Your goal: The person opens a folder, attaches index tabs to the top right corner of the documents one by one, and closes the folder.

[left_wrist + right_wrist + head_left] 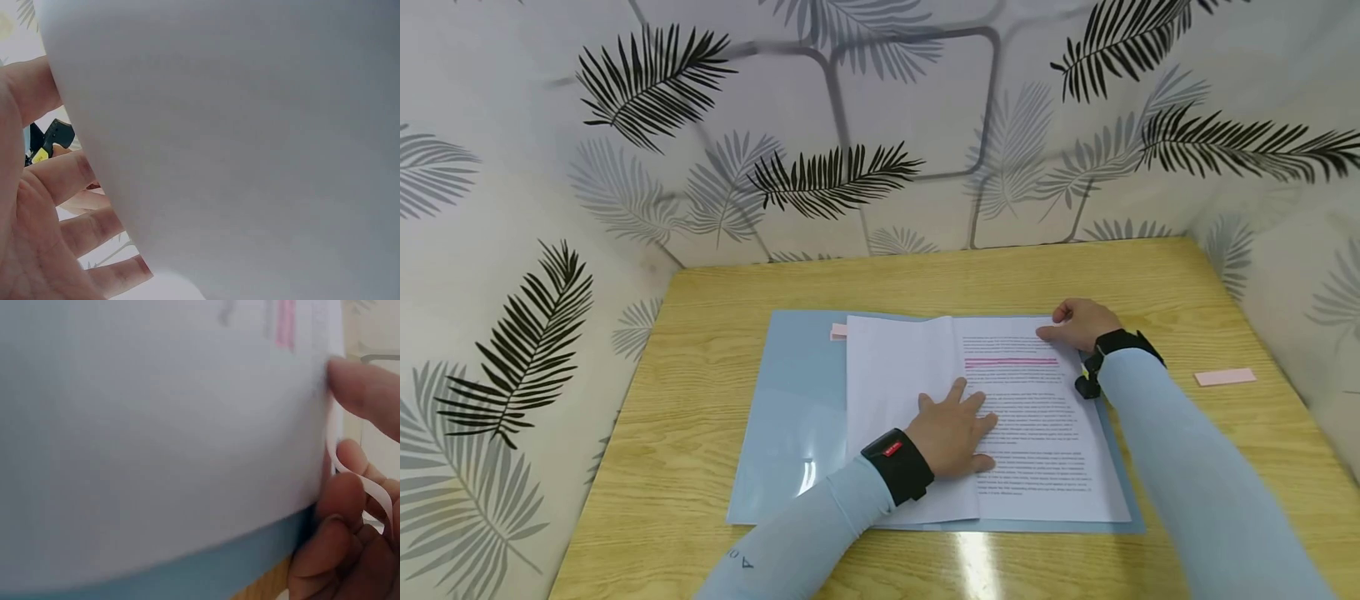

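The counter has a yellowish wood-grain top, with a streak of light glaring near its front. A light blue document folder lies open and flat across its middle. To the right, apart from the folder, a narrow pale pink paper strip lies lengthwise from left to right.

Place: a desk-work spot; home or office cannot be determined. A wood-grain counter is bounded at 9, 12 and 3 o'clock by a pale wall covering printed with leaves. Paperwork indicates desk use: mid-counter, a blue folder and printed page marked in pink; at the folder's 3 o'clock, a pink strip.
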The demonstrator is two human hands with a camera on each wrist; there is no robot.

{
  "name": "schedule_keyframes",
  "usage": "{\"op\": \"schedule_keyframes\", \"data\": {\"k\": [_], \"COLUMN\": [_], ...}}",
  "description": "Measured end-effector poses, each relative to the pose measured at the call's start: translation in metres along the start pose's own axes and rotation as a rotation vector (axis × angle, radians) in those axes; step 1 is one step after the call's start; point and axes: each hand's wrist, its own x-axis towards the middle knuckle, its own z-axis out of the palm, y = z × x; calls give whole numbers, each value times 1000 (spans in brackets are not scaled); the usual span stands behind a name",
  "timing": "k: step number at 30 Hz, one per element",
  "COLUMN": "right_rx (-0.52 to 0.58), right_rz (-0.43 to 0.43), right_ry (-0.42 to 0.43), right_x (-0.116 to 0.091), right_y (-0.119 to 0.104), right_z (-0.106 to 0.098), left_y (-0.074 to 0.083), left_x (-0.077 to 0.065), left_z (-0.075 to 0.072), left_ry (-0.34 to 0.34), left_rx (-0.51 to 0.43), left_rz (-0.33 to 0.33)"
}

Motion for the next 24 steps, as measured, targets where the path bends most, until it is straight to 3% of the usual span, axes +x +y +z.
{"op": "schedule_keyframes", "data": {"k": [4,9,18,24], "right_rx": [-5,11,146,206], "right_rz": [-23,-50,-107,-63], "right_ry": [-50,-53,-86,-74], "right_x": [-1,-6,-7,-12], "right_y": [1,0,13,9], "right_z": [-5,-7,-8,-9], "left_y": [0,0,-1,-1], "left_x": [1,2,1,2], "left_z": [1,3,5,7], "left_ry": [0,12,39,44], "left_rx": [-1,0,1,-2], "left_rz": [2,5,10,11]}}
